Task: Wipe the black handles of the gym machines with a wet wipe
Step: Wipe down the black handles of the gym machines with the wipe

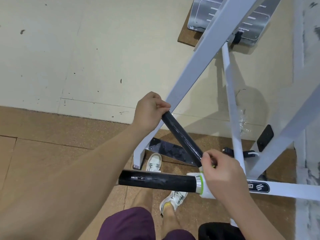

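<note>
Angled handle looks wet already; left hand clamped on its top end, right hand pinched at its base. Lower handle beneath it seems streaky, maybe next.

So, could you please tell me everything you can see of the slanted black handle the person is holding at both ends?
The slanted black handle is a straight, round grip, glossy and streaked as if damp, running diagonally from upper left to lower right. The left hand is closed over its upper end; the right hand pinches its lower end, where it meets the white frame near a green ring. It sits above a second, near-horizontal black handle. No wipe is clearly visible.
</note>
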